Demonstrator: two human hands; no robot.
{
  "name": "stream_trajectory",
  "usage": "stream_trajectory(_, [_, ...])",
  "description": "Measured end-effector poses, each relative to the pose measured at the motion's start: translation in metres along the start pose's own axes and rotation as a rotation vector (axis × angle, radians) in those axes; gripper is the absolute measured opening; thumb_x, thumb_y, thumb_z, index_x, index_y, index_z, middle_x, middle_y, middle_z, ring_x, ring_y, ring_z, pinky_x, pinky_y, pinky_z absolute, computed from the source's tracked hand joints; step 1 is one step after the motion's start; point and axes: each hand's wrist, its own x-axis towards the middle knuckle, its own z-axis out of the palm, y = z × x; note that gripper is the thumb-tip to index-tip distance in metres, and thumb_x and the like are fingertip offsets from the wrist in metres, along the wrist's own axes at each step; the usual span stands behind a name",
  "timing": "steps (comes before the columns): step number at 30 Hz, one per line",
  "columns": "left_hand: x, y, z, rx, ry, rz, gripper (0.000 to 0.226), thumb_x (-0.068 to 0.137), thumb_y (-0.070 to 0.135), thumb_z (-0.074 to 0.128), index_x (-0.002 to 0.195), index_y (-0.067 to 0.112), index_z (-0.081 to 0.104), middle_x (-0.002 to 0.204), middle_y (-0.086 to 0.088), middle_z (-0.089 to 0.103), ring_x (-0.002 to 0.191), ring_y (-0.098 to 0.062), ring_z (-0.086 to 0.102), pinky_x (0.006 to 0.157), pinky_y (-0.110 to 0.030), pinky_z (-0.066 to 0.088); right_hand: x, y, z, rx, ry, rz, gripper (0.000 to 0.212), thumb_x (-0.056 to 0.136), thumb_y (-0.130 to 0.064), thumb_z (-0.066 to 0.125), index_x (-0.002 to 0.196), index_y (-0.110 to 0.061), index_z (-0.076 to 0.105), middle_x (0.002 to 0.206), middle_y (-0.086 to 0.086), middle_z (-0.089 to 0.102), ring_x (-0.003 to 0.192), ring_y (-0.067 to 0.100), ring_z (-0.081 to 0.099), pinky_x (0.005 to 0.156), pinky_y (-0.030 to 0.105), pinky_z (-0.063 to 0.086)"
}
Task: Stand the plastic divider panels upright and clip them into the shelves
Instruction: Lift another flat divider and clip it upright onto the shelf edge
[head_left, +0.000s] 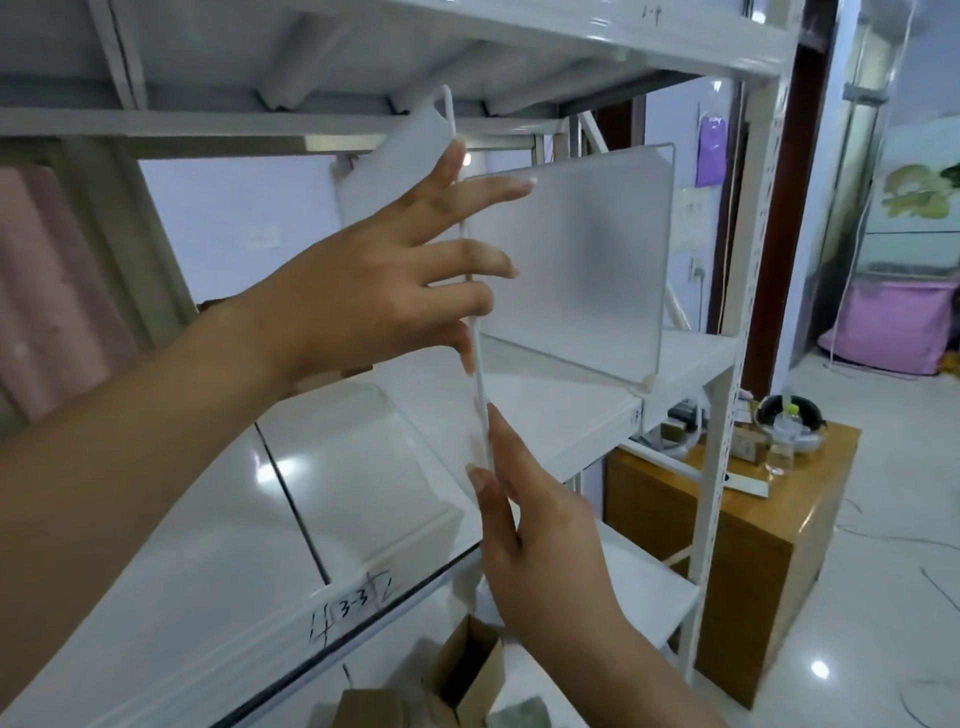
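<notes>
- Panel (415, 150): frosted plastic, held edge-on at centre frame, tilted, its top near the upper shelf's underside; not yet clipped.
- Left hand (363, 291): fingers spread against the panel's front edge, steadying it; a light, open grip rather than a clench.
- Right hand (535, 525): pinches the lower edge between thumb and fingers, above the shelf (218, 613) lip at lower centre.
- Second panel (571, 249): stands upright at centre right, seemingly clipped at the shelf's front.
- Risk, as judged: with the grip this loose and the panel tilted, its foot may slip past the lip, or the top may catch the upper shelf and flex.
</notes>
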Motion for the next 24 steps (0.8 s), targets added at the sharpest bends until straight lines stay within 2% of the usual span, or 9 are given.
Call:
stream_trajectory(4, [-0.005, -0.023, 0.017, 0.032, 0.012, -0.08, 0.015, 0.105, 0.017, 0.072, 0.098, 0.004, 0.074, 0.129, -0.02, 0.072, 0.151, -0.049, 0.038, 0.129, -0.065, 0.011, 0.042, 0.011, -0.011, 0.026, -0.067, -0.064, 0.056, 0.106, -0.043, 0.048, 0.154, -0.06, 0.024, 0.112, -0.049, 0.055, 0.097, -0.03, 0.052, 0.083, -0.008, 0.037])
stream_trajectory(7, [-0.009, -0.031, 0.032, 0.06, -0.028, -0.11, 0.01, 0.098, 0.013, 0.08, 0.1, 0.005, 0.074, 0.129, -0.02, 0.072, 0.15, -0.049, 0.04, 0.129, -0.065, 0.013, 0.066, 0.021, -0.014, 0.097, -0.132, -0.054, 0.055, 0.1, -0.055, 0.05, 0.152, -0.061, 0.031, 0.131, -0.039, 0.061, 0.116, -0.016, 0.059, 0.102, 0.008, 0.044])
stream_trajectory(9, [-0.009, -0.032, 0.041, 0.087, -0.058, -0.098, 0.011, 0.095, 0.011, 0.082, 0.101, 0.005, 0.074, 0.129, -0.02, 0.071, 0.149, -0.049, 0.041, 0.128, -0.065, 0.015, 0.078, 0.031, -0.012, 0.131, -0.157, -0.037, 0.053, 0.1, -0.058, 0.049, 0.15, -0.061, 0.034, 0.134, -0.029, 0.065, 0.114, -0.015, 0.061, 0.095, 0.001, 0.044])
stream_trajectory(12, [-0.004, -0.033, 0.051, 0.104, -0.106, -0.06, 0.011, 0.097, 0.01, 0.08, 0.102, 0.004, 0.073, 0.127, -0.021, 0.071, 0.15, -0.05, 0.039, 0.127, -0.067, 0.016, 0.093, 0.046, -0.009, 0.135, -0.194, -0.019, 0.052, 0.098, -0.063, 0.047, 0.149, -0.06, 0.038, 0.13, -0.026, 0.069, 0.096, -0.026, 0.058, 0.08, -0.006, 0.041])
stream_trajectory(14, [0.0, -0.035, 0.054, 0.121, -0.141, -0.049, 0.01, 0.101, 0.012, 0.077, 0.101, 0.004, 0.071, 0.126, -0.021, 0.071, 0.151, -0.05, 0.037, 0.127, -0.068, 0.016, 0.102, 0.056, -0.014, 0.164, -0.22, -0.034, 0.052, 0.097, -0.062, 0.049, 0.148, -0.056, 0.044, 0.127, -0.024, 0.071, 0.1, -0.023, 0.062, 0.088, 0.0, 0.048])
stream_trajectory(16, [0.005, -0.036, 0.059, 0.148, -0.156, -0.05, 0.013, 0.107, 0.014, 0.07, 0.099, 0.003, 0.069, 0.124, -0.021, 0.071, 0.15, -0.051, 0.038, 0.126, -0.068, 0.017, 0.111, 0.066, -0.022, 0.192, -0.265, -0.054, 0.052, 0.098, -0.061, 0.05, 0.148, -0.052, 0.047, 0.127, -0.021, 0.073, 0.11, -0.011, 0.068, 0.098, 0.016, 0.055])
stream_trajectory(18, [0.01, -0.036, 0.064, 0.171, -0.179, -0.069, 0.017, 0.11, 0.016, 0.065, 0.1, 0.003, 0.068, 0.124, -0.021, 0.071, 0.15, -0.051, 0.038, 0.126, -0.068, 0.015, 0.12, 0.076, -0.031, 0.22, -0.31, -0.067, 0.051, 0.097, -0.061, 0.051, 0.147, -0.05, 0.05, 0.125, -0.02, 0.074, 0.111, -0.005, 0.07, 0.098, 0.024, 0.059])
stream_trajectory(22, [0.024, -0.027, 0.075, 0.223, -0.23, -0.1, 0.019, 0.112, 0.017, 0.061, 0.101, 0.003, 0.067, 0.122, -0.02, 0.071, 0.151, -0.048, 0.039, 0.128, -0.066, 0.016, 0.137, 0.097, -0.045, 0.301, -0.369, -0.056, 0.046, 0.095, -0.053, 0.063, 0.14, -0.047, 0.059, 0.118, -0.02, 0.076, 0.103, -0.009, 0.071, 0.077, 0.007, 0.056])
stream_trajectory(24, [0.03, -0.022, 0.076, 0.244, -0.258, -0.117, 0.017, 0.111, 0.016, 0.061, 0.102, 0.004, 0.068, 0.122, -0.019, 0.071, 0.15, -0.044, 0.042, 0.129, -0.063, 0.022, 0.143, 0.104, -0.049, 0.346, -0.399, -0.039, 0.046, 0.093, -0.049, 0.068, 0.139, -0.045, 0.062, 0.118, -0.018, 0.077, 0.1, -0.005, 0.074, 0.075, 0.011, 0.058])
